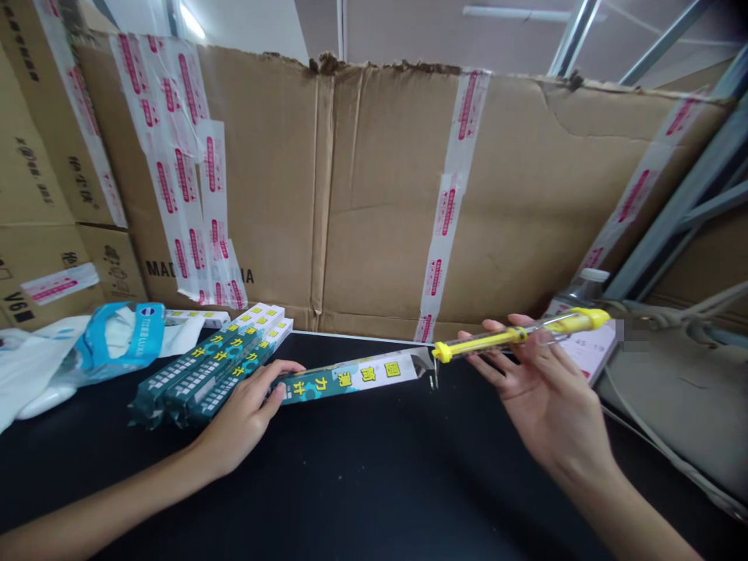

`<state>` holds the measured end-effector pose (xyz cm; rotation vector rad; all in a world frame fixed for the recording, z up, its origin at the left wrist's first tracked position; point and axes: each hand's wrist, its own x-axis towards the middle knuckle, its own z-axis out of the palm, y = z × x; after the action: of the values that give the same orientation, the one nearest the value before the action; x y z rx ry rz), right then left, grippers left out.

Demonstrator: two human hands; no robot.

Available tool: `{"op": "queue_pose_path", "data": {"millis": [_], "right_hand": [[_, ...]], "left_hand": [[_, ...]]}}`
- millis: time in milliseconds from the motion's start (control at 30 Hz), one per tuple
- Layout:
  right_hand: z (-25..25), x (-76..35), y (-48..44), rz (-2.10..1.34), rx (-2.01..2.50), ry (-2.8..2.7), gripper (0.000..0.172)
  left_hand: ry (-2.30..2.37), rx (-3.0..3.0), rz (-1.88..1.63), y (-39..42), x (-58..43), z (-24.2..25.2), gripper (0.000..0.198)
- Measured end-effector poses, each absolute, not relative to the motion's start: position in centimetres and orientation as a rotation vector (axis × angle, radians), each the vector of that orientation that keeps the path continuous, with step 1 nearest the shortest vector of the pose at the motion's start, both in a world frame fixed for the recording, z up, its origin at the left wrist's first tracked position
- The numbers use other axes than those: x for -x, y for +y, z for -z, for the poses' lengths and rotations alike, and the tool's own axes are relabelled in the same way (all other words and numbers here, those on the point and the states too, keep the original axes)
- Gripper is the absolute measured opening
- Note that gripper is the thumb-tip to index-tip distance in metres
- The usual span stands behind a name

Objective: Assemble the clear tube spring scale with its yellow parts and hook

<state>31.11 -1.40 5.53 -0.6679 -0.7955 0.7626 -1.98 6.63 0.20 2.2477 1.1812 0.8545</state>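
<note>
My left hand is closed around the near end of a long, narrow box printed in white and teal with yellow characters. The box's far right end is open, its flap sticking up. In my right hand, between thumb and fingers, is a tubular spring scale with yellow ends and a clear barrel. It tilts slightly up to the right. Its lower left end, with a small metal hook hanging, is close to the open box end. To the left of my left hand, several similar boxes lie side by side in a stack.
The black tabletop stretches below both hands. A tall cardboard wall stands behind. Blue-and-white plastic packaging lies at the left. At the right are a capped clear bottle, a pale pink box and a cable.
</note>
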Motion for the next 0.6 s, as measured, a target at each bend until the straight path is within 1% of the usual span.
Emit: {"op": "queue_pose_path", "data": {"millis": [200,600], "right_hand": [[-5.46,-31.02,-1.39,-0.746,0.666,-0.805,0.02],[-5.57,-30.99,-1.29,-0.739,0.651,-0.805,0.018]], "left_hand": [[1.17,-2.243,-0.806,6.66,1.96,-0.29,0.039],[1.133,-2.25,-0.822,6.6,1.97,-0.31,0.036]]}}
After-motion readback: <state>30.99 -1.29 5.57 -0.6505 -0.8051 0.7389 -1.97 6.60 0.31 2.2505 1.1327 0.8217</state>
